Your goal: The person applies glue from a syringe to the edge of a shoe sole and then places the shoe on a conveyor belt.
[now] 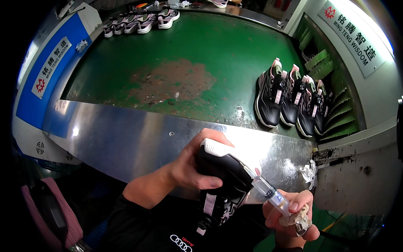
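I see the shoe [224, 168] held over the steel ledge's [138, 130] near edge, the left hand [188, 164] wrapped around its front end. On that same side of the ledge, the right hand [298, 201] grips a syringe [268, 191] and a crumpled wad [301, 221]. I'd expect a light shoe, firm-soled, soft-topped: grip sole and upper together.

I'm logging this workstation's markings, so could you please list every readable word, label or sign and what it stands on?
Wording left uncopied; lettering stands on:
Left white plate on the blue panel: readable black lettering, red emblem.
Right white plate: readable black lettering, red emblem.
Black top: red lettering, white rings.
Clear tube in the right hand: marking too small to read.
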Motion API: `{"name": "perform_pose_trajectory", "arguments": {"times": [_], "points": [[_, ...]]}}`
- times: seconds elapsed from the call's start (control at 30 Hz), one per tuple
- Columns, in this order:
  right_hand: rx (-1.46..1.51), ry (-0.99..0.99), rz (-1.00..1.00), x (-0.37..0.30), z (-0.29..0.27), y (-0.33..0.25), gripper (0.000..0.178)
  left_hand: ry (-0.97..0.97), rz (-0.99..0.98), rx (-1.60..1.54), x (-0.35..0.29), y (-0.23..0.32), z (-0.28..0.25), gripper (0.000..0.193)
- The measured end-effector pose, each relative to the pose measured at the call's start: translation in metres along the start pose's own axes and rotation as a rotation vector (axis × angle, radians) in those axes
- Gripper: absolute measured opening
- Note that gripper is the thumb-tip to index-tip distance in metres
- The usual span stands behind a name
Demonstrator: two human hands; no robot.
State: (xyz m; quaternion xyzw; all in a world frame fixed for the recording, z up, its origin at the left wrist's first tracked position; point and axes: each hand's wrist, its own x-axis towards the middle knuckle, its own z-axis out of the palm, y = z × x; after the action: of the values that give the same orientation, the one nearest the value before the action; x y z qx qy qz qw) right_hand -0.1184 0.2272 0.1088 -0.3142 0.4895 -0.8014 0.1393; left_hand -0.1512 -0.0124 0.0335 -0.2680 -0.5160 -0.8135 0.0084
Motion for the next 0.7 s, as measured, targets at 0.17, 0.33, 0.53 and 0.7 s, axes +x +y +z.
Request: {"name": "perform_pose_trajectory", "arguments": {"times": [0.17,0.33,0.53,0.7], "points": [[0.034,0.031,0.0,-0.005,-0.003,0.005,0.062,0.068,-0.051,-0.073,0.0,-0.002,-0.001,0.068],[0.175,0.004,-0.001,-0.015,-0.015,0.016,0.064,0.13,-0.097,-0.115,-0.001,-0.006,-0.007,0.068],[0.358,0.072,0.029,-0.032,-0.019,0.026,0.069,0.212,-0.177,-0.218,-0.001,-0.004,-0.011,0.077],[0.366,0.084,0.022,-0.042,-0.024,0.035,0.071,0.303,-0.239,-0.337,0.005,0.0,-0.009,0.077]]}}
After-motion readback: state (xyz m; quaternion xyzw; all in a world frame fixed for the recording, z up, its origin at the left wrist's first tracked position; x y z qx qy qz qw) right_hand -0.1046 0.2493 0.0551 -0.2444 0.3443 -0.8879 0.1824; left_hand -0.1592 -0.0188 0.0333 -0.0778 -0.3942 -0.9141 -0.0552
